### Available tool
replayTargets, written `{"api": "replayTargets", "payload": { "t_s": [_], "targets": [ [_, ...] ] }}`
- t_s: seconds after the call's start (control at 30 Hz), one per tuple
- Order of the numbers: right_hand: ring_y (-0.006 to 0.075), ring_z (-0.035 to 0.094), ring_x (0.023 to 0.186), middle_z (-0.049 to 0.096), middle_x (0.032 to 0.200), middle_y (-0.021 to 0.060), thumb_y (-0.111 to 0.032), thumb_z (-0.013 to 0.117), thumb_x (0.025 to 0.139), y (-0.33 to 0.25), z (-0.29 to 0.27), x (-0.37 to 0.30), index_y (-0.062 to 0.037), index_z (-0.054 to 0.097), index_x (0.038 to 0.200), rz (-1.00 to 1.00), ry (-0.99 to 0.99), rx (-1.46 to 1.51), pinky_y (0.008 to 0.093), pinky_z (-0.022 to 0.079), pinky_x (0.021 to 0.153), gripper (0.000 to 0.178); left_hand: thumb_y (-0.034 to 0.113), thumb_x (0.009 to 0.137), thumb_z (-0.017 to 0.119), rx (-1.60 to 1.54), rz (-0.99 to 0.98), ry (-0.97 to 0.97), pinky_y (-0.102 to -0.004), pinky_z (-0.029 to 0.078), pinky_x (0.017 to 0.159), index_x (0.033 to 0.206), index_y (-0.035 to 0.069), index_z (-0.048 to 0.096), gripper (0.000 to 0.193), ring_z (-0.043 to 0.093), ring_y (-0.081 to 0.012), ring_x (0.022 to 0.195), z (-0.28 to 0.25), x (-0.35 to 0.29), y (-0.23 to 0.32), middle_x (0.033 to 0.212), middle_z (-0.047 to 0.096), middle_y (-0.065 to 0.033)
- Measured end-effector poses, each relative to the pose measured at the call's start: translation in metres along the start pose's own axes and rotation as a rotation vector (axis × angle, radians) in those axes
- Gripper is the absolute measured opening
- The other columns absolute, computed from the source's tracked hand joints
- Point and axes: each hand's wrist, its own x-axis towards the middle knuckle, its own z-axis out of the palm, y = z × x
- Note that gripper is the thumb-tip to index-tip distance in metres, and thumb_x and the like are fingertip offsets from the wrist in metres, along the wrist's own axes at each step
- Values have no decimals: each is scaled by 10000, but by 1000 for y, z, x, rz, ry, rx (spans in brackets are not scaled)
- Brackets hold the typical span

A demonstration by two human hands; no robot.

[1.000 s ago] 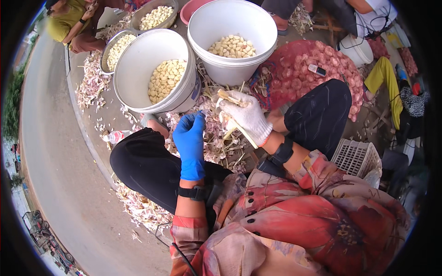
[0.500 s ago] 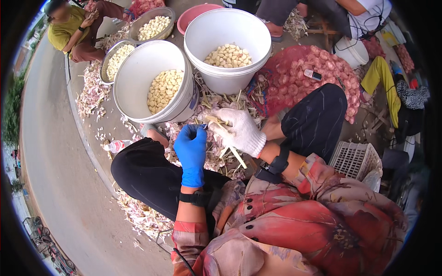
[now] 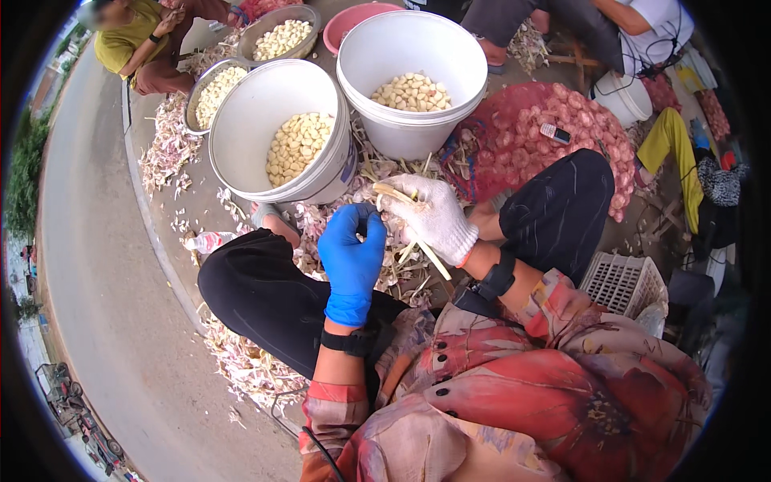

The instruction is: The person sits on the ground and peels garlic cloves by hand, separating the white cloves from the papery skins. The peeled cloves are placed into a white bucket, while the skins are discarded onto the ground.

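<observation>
My left hand (image 3: 352, 253), in a blue glove, has its thumb and fingers pinched together beside the right hand; whatever is between the tips is too small to make out. A white knitted glove covers my right hand (image 3: 434, 213), closed round a dry garlic stalk (image 3: 393, 194) with papery skin. A longer pale stalk (image 3: 434, 262) sticks out below that palm. Both hands are above a heap of garlic skins (image 3: 405, 283) between my knees. Just beyond stand two white buckets, the left one (image 3: 237, 120) tilted and the right one (image 3: 401, 138) upright, each partly filled with peeled cloves.
A red net bag of garlic bulbs (image 3: 590, 169) lies at the right with a mobile phone (image 3: 556, 132) on it. Near my right knee is a white plastic crate (image 3: 617, 281). A bottle (image 3: 210, 242) lies by my left foot. Other people sit farther off.
The view has shifted slightly. My left hand's fingertips have drawn a little away from the right hand. The right hand has turned, showing more of the stalk it holds.
</observation>
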Motion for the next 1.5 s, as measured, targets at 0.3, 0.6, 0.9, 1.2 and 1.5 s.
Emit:
{"api": "replayTargets", "payload": {
  "t_s": [0.3,0.6,0.9,1.2,1.5],
  "targets": [
    [94,602,502,612,664,30,-211,607,980,4,-4,-4,19,680,1013,426,-286,184,260,481,461,244,24,883,646,-304,-195,-95,-243,475,743,962,-9,682,92,561,-65,773,-6,-1,-12,833,658,-7],
    [107,633,672,671,868,83,-63,591,952,14,1,3,-4,620,1141,685,-63,944,213,483,508,200,83,914,636,-746,-405,49,-237,439,757,1028,-26,694,168,552,-87,783,-25,9,-15,877,659,-15],
    [237,706,919,734,987,125,-110,706,863,18,14,-4,-34,709,1120,-65,24,-190,346,550,816,268,82,922,688,-439,-384,36,-209,472,710,1043,-10,703,153,564,-46,764,-4,2,-12,896,683,8],
    [289,708,829,724,906,133,-130,710,856,7,21,-14,-60,710,1088,-22,97,-231,368,556,733,242,102,941,662,-391,-409,-31,-213,460,671,963,-21,689,129,565,-56,733,-9,3,-8,845,673,0],
    [125,649,809,711,984,67,-68,664,896,15,11,-12,-17,690,1126,262,-2,353,270,523,687,237,101,949,653,98,-254,36,-223,480,686,996,-14,689,129,568,-51,740,-20,-1,-9,849,678,2]
  ]
}}
